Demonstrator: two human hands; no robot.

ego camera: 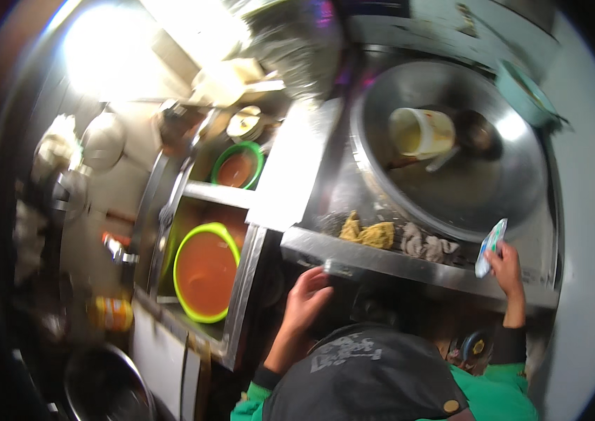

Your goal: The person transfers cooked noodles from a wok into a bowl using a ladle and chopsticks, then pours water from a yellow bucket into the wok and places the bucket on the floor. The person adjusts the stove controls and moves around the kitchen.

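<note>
My right hand (pixel 507 268) grips a small plastic packet (pixel 489 250), white with green and blue print, over the front right corner of the steel stove counter (pixel 439 271). Just behind the packet lies the rim of a large steel wok (pixel 413 210) set into the counter. Nothing shows in my left hand (pixel 305 297), its fingers apart and blurred, just in front of the counter's edge. Inside the wok, a white plastic tub (pixel 437 131) lies tilted beside a dark round ladle or bowl (pixel 477 136). Shallow cloudy liquid covers the wok's bottom.
Along the counter's front lie a yellow cloth (pixel 376 235) and a greyish cloth (pixel 424 244). A light-blue basin (pixel 526 94) sits at the wok's back right. Leftward, a steel sink holds a lime-green basin (pixel 181 284) and a smaller green basin (pixel 259 158), both with reddish liquid.
</note>
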